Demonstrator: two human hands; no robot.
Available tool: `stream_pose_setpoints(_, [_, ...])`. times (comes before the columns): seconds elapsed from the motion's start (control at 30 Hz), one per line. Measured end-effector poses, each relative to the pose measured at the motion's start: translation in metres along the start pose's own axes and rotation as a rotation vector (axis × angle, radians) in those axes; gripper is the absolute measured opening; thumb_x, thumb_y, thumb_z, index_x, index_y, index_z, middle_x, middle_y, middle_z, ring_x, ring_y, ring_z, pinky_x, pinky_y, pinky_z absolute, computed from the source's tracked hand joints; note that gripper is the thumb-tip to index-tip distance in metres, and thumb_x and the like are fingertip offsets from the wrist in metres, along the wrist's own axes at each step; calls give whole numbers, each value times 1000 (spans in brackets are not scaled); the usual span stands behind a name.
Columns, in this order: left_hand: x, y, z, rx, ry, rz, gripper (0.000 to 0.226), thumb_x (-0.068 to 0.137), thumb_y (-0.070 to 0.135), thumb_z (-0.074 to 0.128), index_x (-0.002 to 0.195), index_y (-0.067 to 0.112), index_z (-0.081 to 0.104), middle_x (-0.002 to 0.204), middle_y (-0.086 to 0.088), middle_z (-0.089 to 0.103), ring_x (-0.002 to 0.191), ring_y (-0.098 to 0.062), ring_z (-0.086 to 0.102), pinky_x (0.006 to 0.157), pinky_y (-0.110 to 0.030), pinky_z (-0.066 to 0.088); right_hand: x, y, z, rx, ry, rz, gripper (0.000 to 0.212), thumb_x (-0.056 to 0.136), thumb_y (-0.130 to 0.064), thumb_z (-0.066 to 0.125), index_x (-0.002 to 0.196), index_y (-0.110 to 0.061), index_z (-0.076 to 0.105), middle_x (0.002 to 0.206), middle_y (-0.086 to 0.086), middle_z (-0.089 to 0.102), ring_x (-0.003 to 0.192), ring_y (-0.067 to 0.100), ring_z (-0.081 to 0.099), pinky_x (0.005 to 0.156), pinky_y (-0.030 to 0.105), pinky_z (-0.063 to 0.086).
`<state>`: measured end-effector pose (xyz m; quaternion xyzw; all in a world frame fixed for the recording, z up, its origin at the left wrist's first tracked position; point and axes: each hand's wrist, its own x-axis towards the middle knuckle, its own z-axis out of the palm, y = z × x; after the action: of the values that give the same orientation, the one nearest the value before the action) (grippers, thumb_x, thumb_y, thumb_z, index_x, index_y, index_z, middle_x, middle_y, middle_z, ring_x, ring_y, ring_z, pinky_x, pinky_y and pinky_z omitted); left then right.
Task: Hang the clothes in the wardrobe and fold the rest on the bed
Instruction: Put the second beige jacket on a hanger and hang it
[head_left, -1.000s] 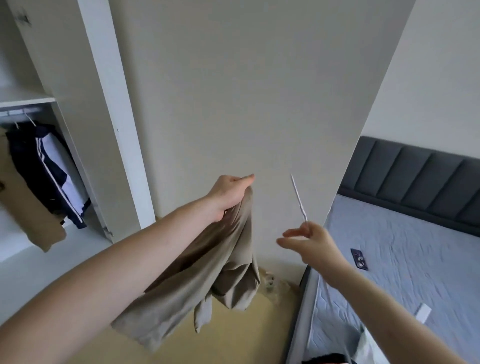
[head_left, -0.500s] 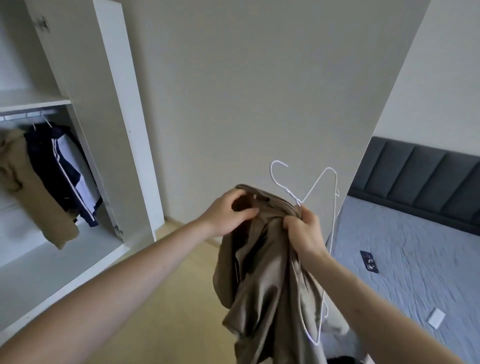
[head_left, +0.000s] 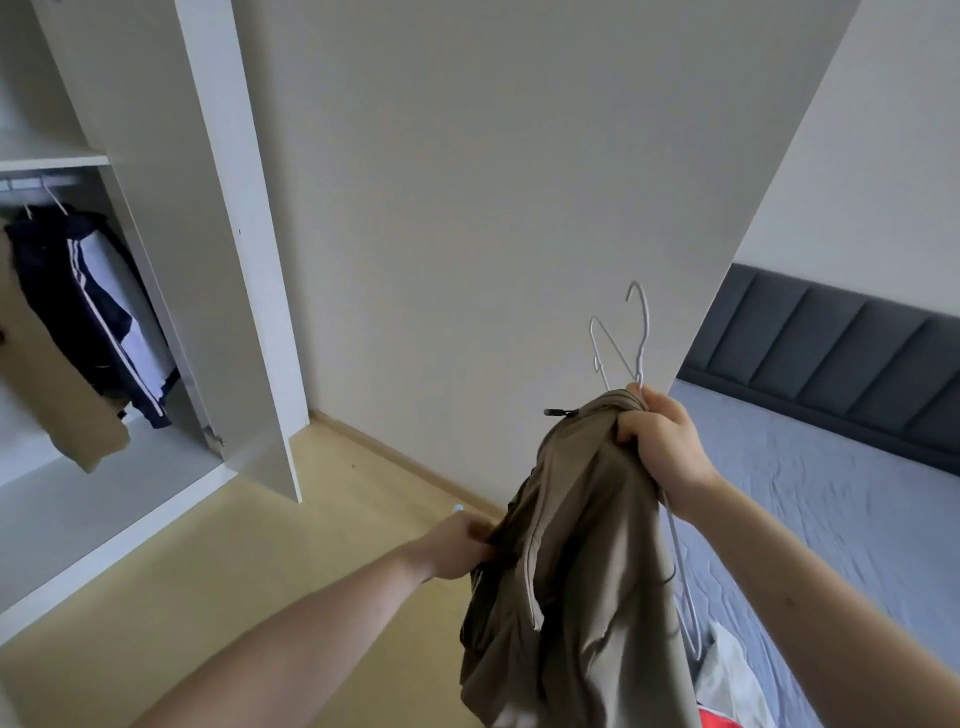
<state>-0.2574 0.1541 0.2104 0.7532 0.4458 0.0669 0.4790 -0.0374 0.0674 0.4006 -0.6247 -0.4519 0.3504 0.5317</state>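
Up at chest height, the right hand (head_left: 662, 444) is clamped on the bunched top of a tan garment (head_left: 576, 571) together with the neck of a white wire hanger (head_left: 640, 332), whose hook and one shoulder stick up above the fist while its lower wire runs down behind the cloth on the right. Lower and to the left, the left hand (head_left: 457, 545) pinches the garment's side edge, fingers closed on the fabric. The garment hangs in loose folds in front of the wardrobe's open door panel, over the pale wooden floor (head_left: 218, 582), touching neither. At the left edge the open wardrobe (head_left: 156, 260) shows a rail under its shelf with a dark jacket with white stripes (head_left: 98, 312) and a tan piece (head_left: 47, 395) on hangers. At the right lies the bed (head_left: 831, 519), its grey-blue sheet bare up to the dark padded headboard (head_left: 841, 358); white and red cloth (head_left: 727, 691) sits at its near corner.
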Motion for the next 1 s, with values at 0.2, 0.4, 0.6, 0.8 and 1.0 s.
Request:
stream_pose_setpoints(0.2, [6,11,-40,-155,486,-28,15,97,17,55,84,16,61,86,-4,67,88,-25,62,71,-32,43,-6,27,-49,-149,110,42,26,62,-4,49,57,-26,36,59,-7,36,59,14,34,55,30,29])
stream_pose_setpoints(0.4, [-17,86,-125,-22,686,270,26,95,25,66,74,9,64,69,-5,64,72,-22,58,68,-37,43,-11,73,-74,-394,148,182,34,77,7,55,68,-20,36,62,1,36,64,18,35,59,34,26])
stream_pose_setpoints(0.6, [-52,163,-145,28,669,549,27,91,22,67,66,28,61,61,15,57,65,-3,52,64,-25,37,-11,77,-52,-427,107,227,36,75,10,62,68,-17,40,58,1,41,59,18,39,57,32,29])
stream_pose_setpoints(0.8, [-64,210,-125,27,549,733,19,91,18,66,76,28,68,72,13,67,73,-6,63,69,-22,45,-1,47,2,-64,-46,87,31,80,17,70,85,-3,48,87,10,70,77,20,61,69,26,51])
stream_pose_setpoints(1.0, [-55,216,-123,13,541,715,11,89,16,66,79,18,71,76,7,70,78,-15,64,76,-30,49,4,20,35,40,-52,-47,28,86,6,51,102,-6,71,90,13,77,82,21,74,69,35,63])
